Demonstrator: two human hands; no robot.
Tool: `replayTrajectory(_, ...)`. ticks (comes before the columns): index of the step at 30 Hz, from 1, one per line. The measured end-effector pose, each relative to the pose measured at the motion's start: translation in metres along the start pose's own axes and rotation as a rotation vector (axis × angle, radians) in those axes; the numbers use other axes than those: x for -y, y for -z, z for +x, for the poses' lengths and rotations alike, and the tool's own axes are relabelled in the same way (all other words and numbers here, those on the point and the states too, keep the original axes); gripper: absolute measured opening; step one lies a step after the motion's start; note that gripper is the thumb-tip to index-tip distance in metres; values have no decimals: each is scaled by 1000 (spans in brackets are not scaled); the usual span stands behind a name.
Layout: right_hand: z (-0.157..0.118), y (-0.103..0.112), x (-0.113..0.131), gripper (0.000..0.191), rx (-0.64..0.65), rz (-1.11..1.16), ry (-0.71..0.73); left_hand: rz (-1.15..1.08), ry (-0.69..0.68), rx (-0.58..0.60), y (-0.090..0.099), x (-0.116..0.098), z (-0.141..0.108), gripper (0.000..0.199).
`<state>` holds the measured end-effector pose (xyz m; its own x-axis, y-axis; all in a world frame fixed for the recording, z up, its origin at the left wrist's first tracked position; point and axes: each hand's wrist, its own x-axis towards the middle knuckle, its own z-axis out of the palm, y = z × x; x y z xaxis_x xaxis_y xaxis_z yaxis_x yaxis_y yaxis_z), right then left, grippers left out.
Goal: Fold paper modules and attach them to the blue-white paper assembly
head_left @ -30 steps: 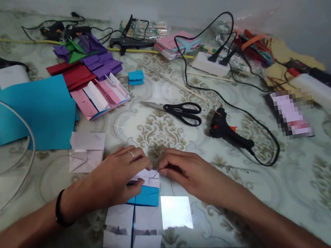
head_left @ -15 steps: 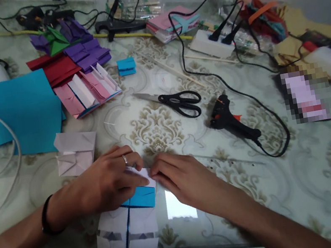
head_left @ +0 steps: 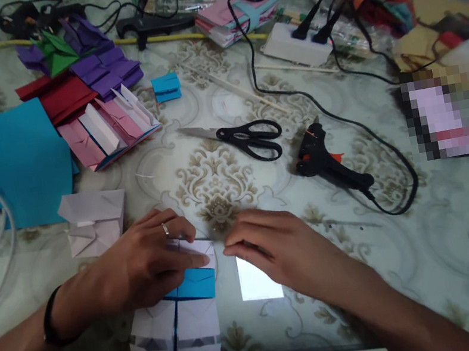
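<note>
My left hand (head_left: 151,256), with a ring and a black wristband, rests on the folded blue and white paper (head_left: 199,283), its index finger pressed on the white upper strip. Its fingers are partly spread and grip nothing. Just right of that paper is my right hand (head_left: 264,243), not touching it, thumb and fingertips close together; whether anything tiny is between them cannot be made out. White folded panels (head_left: 195,327) extend below the blue strip to the table's near edge. Another folded white piece (head_left: 95,221) lies beyond my left wrist.
Black scissors (head_left: 250,139) and a black glue gun (head_left: 332,161) lie beyond my hands. A blue sheet (head_left: 10,166), pink folded paper (head_left: 110,128) and purple pieces (head_left: 107,71) are at the left. A white power strip (head_left: 295,43) with cords sits at the back.
My right hand has moved slightly right, away from the paper's edge, leaving a gap. My left index finger still presses the paper. The whole view has shifted a little.
</note>
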<state>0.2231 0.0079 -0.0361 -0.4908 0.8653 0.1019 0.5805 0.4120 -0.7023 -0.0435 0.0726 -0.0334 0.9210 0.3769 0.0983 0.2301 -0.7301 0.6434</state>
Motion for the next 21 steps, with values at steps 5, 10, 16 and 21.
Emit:
replayTrajectory(5,-1,-15,-4,34,17,-80,108,-3,14,15,1,-1,0,39)
replayTrajectory(10,0,-17,-1,39,13,-172,147,1,-20,-16,-1,0,-1,37)
replayTrajectory(16,4,-13,6,31,33,-148,79,-8,-17,-12,0,1,-2,39)
replayTrajectory(21,3,9,7,24,-95,-37,-28,-7,-25,-7,1,0,0,37)
